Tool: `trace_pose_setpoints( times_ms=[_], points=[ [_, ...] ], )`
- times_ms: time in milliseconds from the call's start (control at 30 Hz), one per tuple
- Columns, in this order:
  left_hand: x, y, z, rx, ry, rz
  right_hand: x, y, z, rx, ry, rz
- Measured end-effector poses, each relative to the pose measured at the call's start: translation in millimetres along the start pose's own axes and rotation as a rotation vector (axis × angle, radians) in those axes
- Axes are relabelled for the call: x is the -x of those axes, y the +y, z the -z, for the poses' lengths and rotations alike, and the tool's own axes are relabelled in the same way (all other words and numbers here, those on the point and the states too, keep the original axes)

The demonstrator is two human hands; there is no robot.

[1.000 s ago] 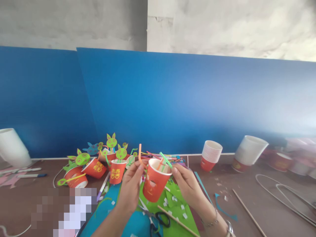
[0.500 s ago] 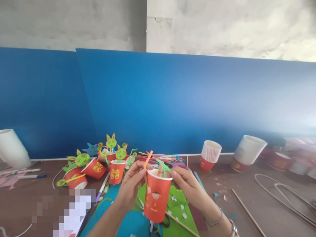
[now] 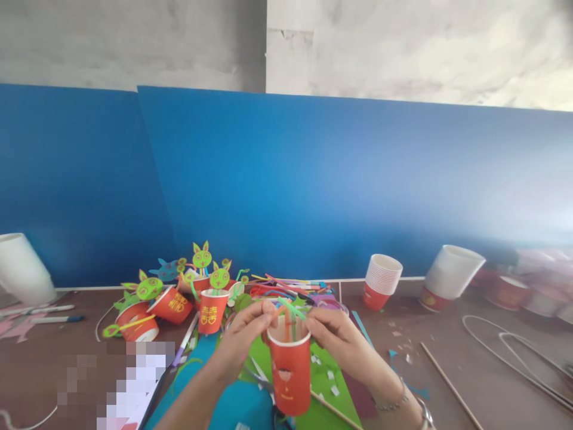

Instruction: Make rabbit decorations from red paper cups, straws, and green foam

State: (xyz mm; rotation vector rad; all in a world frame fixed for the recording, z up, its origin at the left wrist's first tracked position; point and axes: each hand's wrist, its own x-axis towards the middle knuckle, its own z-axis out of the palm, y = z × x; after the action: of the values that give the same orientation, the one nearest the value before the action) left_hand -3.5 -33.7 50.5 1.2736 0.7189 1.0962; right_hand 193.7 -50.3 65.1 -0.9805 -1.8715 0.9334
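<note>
A red paper cup (image 3: 292, 382) with a white rim and a printed cartoon figure stands upright between my hands. My left hand (image 3: 250, 331) is closed at the rim's left side, its fingers pinching an orange straw (image 3: 287, 325) whose lower part is inside the cup. On the right side of the rim, my right hand (image 3: 331, 334) pinches a green straw (image 3: 293, 309) that slants across the opening and also runs down inside. Scissors (image 3: 260, 377) lie partly hidden behind the cup, over blue paper (image 3: 233, 400) and green paper (image 3: 324, 406).
Red cups (image 3: 211, 313) with green animal-face cutouts (image 3: 219, 278) sit at left. Behind my hands lies a bundle of colored straws (image 3: 290, 286). Stacked cups (image 3: 382, 280) stand at right, near a wooden stick (image 3: 450, 385) and a cable (image 3: 514, 343). A blue panel (image 3: 313, 191) closes the back.
The orange straw, earlier outside the left rim in my left hand, now has its lower part inside the cup. The cup sits slightly lower and further right.
</note>
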Motion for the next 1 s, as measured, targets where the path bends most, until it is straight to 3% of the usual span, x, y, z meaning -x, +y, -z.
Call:
trace_pose_setpoints(
  times_ms=[100, 233, 400, 667, 800, 1000],
  points=[
    [1.0, 1.4, 0.5, -0.003, -0.004, 0.001, 0.3, -0.3, 0.7, -0.060, -0.047, -0.018],
    [2.2, 2.7, 3.6, -0.006, -0.103, 0.024, 1.8, 0.0, 2.1, -0.073, -0.066, -0.015],
    [3.8, 2.6, 4.1, 0.025, -0.181, 0.097, 4.0, -3.2, 4.4, 0.002, -0.111, -0.034],
    [2.7, -3.2, 2.0, -0.124, -0.223, 0.035, 5.6, -5.0, 1.4, 0.180, -0.115, 0.002],
    [2.0, -7.5, -0.8, -0.221, -0.149, -0.012, 5.6, -3.1, -0.2, 0.230, -0.079, -0.035],
    [5.4, 1.8, -12.2, -0.176, 0.043, -0.119, 3.3, -2.3, 2.2, 0.157, -0.041, -0.034]
  ],
)
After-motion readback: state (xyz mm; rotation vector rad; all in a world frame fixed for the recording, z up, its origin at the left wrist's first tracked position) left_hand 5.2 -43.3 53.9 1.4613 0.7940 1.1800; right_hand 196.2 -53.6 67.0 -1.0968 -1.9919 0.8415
